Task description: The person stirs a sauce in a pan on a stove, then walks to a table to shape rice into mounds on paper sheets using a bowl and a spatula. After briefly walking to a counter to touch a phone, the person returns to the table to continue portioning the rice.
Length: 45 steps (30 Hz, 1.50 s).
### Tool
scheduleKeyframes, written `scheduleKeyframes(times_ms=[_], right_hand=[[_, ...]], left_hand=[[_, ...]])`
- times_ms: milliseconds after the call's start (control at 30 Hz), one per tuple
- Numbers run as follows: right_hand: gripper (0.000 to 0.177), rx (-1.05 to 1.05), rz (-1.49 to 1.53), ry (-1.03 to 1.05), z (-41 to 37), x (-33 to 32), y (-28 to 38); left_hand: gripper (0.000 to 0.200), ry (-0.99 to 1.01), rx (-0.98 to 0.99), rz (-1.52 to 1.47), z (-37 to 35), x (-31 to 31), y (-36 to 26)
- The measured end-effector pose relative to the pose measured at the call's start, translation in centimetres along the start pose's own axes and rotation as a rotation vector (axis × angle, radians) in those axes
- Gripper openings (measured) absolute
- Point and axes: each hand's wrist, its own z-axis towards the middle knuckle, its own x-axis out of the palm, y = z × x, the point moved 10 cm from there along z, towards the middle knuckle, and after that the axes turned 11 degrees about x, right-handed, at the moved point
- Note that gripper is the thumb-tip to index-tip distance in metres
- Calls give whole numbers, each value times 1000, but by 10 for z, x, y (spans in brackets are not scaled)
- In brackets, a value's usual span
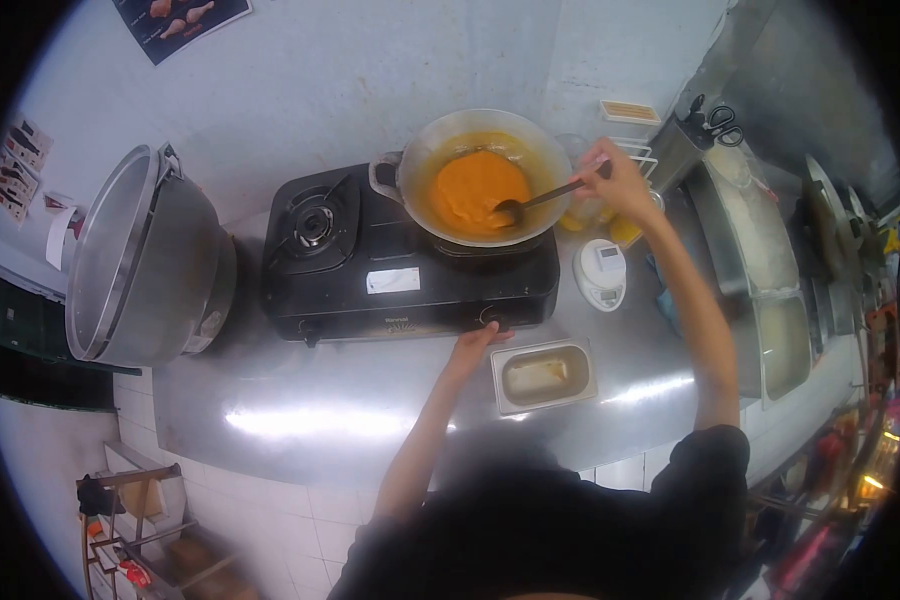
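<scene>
My right hand (618, 182) is closed around the handle of a dark ladle (560, 192). The ladle's bowl rests in a thick orange sauce (480, 188) inside a wide metal wok (417, 185). This wok stands on the right burner of a black two-burner gas stove (345, 290). Down at the stove's front, my left hand (473, 348) has its fingers closed on the right control knob (494, 317). A small rectangular steel pan (500, 402), with some residue in its bottom, sits just right of my left hand.
A white kitchen scale (600, 272) lies right of the stove. The large metal pot (140, 270) stands at the left end of the steel counter (300, 400). Scissors (725, 125) stick out of a holder at the back right, beside steel containers (770, 260).
</scene>
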Motion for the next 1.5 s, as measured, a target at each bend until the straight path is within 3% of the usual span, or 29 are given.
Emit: scheduleKeyframes(times_ms=[167,233,367,667,733,867,1100,1267,1333,1500], right_hand=[[15,43,15,25,26,-5,3],[14,5,34,124,47,17,-10],[15,-86,155,127,65,57,-2],[17,-205,100,-204,79,35,6],[18,-193,-50,-357,67,13,5],[18,-68,-77,-362,42,10,-8],[15,-116,132,-248,27,65,-8],[15,-71,243,-85,17,62,1],[15,-39,163,54,14,58,9],[22,-5,-145,31,27,10,20]], left_hand=[[49,0,-16,17,0,-2,4],[50,-3,9,6,1,-2,3],[49,-14,-11,18,2,-4,8],[47,-3,-11,-29,1,-2,3],[48,7,0,-42,2,-1,6],[50,7,20,-28,0,0,-2],[51,-7,14,-16,2,-2,4],[51,-11,26,9,3,-2,4],[52,-28,29,63,2,-3,1],[52,-18,26,27,0,-2,0]])
